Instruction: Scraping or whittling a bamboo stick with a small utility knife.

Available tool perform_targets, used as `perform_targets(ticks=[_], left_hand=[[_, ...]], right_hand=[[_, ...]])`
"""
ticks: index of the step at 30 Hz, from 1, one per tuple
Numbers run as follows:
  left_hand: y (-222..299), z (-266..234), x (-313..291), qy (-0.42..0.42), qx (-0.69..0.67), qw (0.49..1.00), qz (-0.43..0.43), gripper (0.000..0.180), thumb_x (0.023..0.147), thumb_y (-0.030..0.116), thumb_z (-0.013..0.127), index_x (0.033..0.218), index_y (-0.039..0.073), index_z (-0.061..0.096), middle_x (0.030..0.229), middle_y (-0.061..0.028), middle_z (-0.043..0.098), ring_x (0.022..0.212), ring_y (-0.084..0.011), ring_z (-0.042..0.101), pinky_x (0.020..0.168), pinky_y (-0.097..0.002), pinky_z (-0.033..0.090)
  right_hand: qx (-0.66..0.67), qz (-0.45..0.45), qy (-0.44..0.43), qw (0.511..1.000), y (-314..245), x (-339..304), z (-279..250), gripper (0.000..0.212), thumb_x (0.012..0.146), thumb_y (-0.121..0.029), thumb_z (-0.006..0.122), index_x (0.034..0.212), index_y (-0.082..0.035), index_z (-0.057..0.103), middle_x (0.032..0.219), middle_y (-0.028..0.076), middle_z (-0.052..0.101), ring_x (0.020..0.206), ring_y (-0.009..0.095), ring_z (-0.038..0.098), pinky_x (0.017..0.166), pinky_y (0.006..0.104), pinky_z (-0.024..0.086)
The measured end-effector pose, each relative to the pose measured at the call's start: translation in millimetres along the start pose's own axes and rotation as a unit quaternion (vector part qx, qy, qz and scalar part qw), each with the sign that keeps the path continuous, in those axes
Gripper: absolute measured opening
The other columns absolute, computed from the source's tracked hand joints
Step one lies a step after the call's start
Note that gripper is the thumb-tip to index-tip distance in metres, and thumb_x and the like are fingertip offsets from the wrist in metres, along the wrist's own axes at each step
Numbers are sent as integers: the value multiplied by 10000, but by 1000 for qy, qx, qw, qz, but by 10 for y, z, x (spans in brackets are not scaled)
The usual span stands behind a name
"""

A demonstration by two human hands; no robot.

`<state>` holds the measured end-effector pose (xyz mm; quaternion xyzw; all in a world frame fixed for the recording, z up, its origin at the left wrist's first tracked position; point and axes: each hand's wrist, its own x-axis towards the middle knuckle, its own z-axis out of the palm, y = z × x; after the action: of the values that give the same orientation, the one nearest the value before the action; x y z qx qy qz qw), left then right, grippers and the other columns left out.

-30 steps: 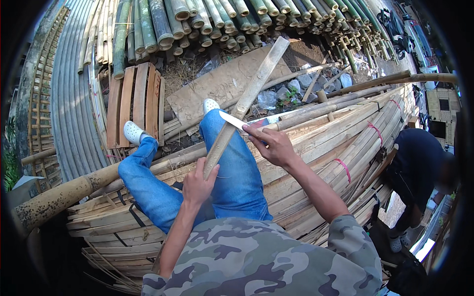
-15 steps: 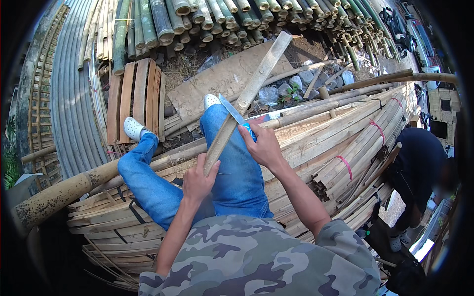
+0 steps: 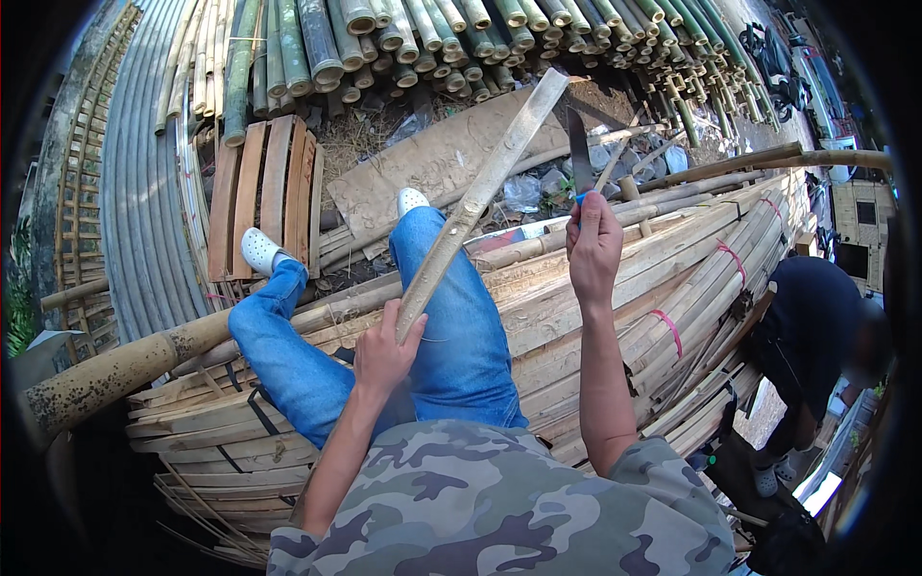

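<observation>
A split bamboo strip (image 3: 469, 211) slants away from me across my right thigh, its far end raised over the ground. My left hand (image 3: 384, 353) is closed round its near end. Off to the right of the strip, my right hand (image 3: 594, 248) grips a knife by its blue handle, most of which the fingers hide. The knife's dark blade (image 3: 578, 144) points up and away, apart from the strip. A thin pale fibre curls beside my left hand.
Bundled bamboo slats (image 3: 615, 298) with pink ties lie under and beside me. A thick bamboo pole (image 3: 115, 370) crosses at the left. Cut bamboo poles (image 3: 423, 48) are stacked ahead, near a wooden crate (image 3: 264, 192). Another person (image 3: 812, 326) bends over at the right.
My right hand has lifted the knife off the bamboo strip and moved it right and away from me. My left hand and the strip have stayed nearly in place.
</observation>
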<state>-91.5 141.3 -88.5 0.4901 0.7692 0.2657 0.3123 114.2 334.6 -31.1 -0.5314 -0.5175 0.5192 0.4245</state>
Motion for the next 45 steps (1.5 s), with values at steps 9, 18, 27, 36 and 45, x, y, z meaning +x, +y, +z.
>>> perform_targets(ticks=[9, 18, 27, 36, 45], left_hand=[[18, -29, -41, -10, 12, 1000, -18, 353, 933, 338, 645, 1119, 51, 556, 712, -245, 658, 679, -444, 668, 564, -495, 512], [-61, 45, -6, 26, 9, 999, 35, 384, 935, 380, 631, 1144, 66, 557, 693, -249, 658, 630, -445, 661, 528, -513, 515], [-75, 54, 36, 23, 19, 999, 33, 382, 930, 378, 638, 1144, 74, 550, 686, -251, 652, 637, -449, 661, 533, -518, 517], [-88, 71, -40, 27, 24, 999, 35, 389, 929, 377, 639, 1149, 68, 556, 693, -252, 656, 646, -448, 666, 542, -522, 518], [-75, 62, -50, 32, 24, 998, 43, 373, 926, 358, 647, 1140, 66, 557, 688, -252, 653, 645, -438, 668, 533, -508, 522]], right_hand=[[-37, 49, -65, 996, 113, -213, 52, 434, 1074, -372, 412, 755, -86, 476, 573, -65, 370, 465, 20, 311, 417, 211, 255], [-160, 31, -96, 982, 290, -311, 236, 443, 1057, -347, 463, 822, 19, 543, 588, 110, 528, 509, 162, 436, 506, 341, 356], [-200, 67, -127, 969, 529, -160, 261, 406, 1049, -364, 483, 828, -35, 570, 595, -40, 437, 526, 52, 340, 502, 270, 328], [-216, 69, -163, 960, 508, -130, 220, 431, 1045, -370, 495, 761, -48, 536, 578, -56, 413, 529, 52, 365, 482, 259, 295], [-223, 37, -158, 961, 577, -257, 212, 391, 1057, -348, 478, 751, -106, 495, 580, -69, 352, 492, 16, 305, 434, 235, 243]])
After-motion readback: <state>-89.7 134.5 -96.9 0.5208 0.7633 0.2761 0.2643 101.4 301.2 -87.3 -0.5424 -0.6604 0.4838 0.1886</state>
